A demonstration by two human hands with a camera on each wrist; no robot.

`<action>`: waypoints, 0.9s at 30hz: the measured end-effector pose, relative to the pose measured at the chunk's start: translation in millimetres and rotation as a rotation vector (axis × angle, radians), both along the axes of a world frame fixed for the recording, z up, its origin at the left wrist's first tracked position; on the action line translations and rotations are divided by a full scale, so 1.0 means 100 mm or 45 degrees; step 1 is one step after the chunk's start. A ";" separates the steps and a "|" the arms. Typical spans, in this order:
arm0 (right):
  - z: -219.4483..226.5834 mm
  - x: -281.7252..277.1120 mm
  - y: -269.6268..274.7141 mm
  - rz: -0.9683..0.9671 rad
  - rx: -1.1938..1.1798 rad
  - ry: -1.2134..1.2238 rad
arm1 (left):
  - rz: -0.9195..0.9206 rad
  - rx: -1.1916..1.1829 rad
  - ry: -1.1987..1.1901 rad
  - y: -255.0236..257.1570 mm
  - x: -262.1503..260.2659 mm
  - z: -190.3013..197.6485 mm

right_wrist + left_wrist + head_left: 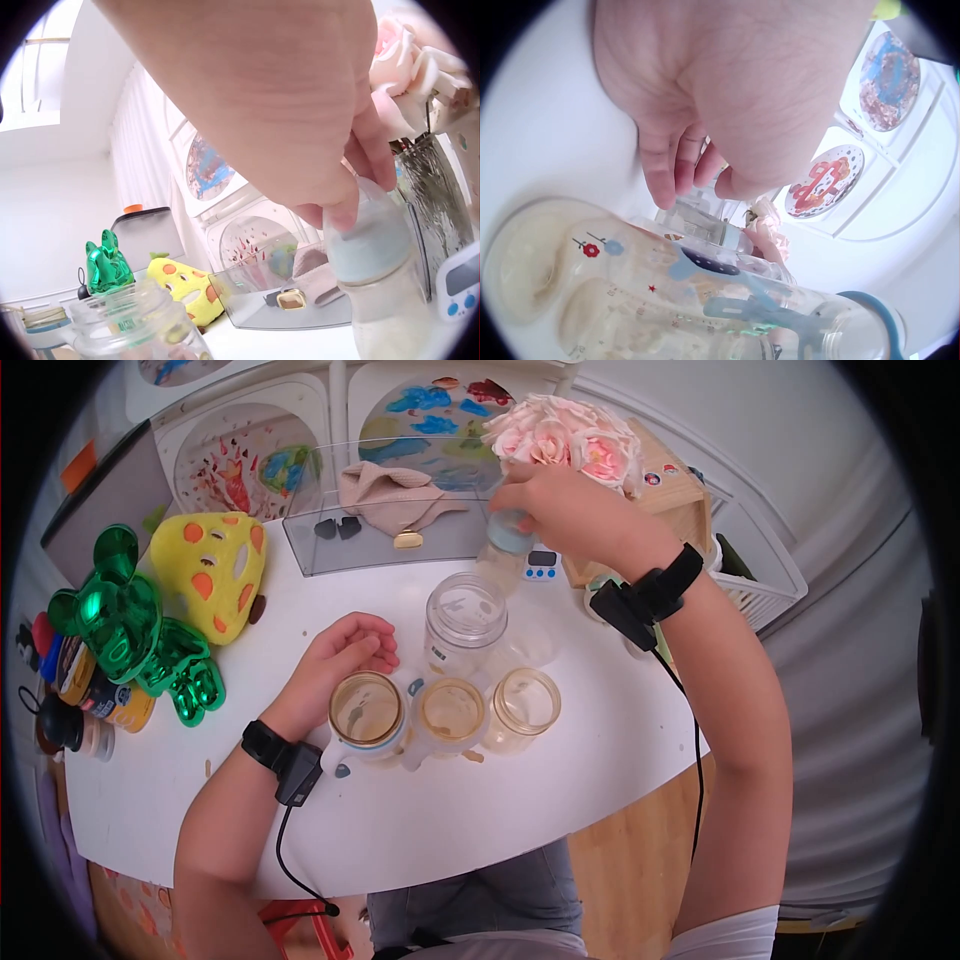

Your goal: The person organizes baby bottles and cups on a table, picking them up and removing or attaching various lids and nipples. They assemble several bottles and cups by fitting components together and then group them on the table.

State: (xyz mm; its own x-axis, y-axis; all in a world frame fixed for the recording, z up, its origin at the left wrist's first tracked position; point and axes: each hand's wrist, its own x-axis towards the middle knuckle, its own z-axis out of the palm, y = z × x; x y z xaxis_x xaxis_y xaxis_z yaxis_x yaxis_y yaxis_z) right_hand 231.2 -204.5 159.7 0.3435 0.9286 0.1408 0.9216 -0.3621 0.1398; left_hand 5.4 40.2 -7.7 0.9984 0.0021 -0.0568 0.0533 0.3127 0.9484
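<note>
My right hand (575, 515) pinches the top of a baby bottle (375, 259) that has a pale blue collar and a clear cap. This bottle stands near the back of the white table. In front of it is a wide clear jar (466, 625) with no lid. My left hand (340, 665) rests on the table with loosely bent fingers and nothing in them. Close by stand three uncapped bottles: a left bottle (367, 710) with a blue handle, a middle bottle (452, 712) and a right bottle (526, 705). Flower prints mark the handled bottle (641, 255) in the left wrist view.
A clear grey bin (310, 550) with a pink cloth (390, 495) stands at the back. Pink roses (565, 440) in a vase and a small timer (459, 285) stand near the right hand. Green bear figure (120, 620) and yellow plush (210, 570) sit left.
</note>
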 end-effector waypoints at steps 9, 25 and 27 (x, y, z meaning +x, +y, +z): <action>-0.07 -0.07 -0.09 0.057 0.073 -0.016 | -0.003 0.025 -0.021 0.01 0.00 -0.02; -0.03 -0.08 0.04 0.058 0.074 0.001 | -0.045 -0.014 -0.040 0.02 0.00 -0.04; -0.02 -0.05 0.13 0.133 0.070 0.065 | 0.004 -0.043 -0.093 -0.01 0.00 -0.01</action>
State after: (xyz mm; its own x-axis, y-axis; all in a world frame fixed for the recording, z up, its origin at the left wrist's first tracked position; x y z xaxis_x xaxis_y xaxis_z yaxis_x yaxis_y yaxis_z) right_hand 226.4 -191.4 158.1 0.2536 0.9509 0.1775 0.9601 -0.2698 0.0739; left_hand 5.1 38.8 -9.2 0.9999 0.0046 0.0162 -0.0168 0.3443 0.9387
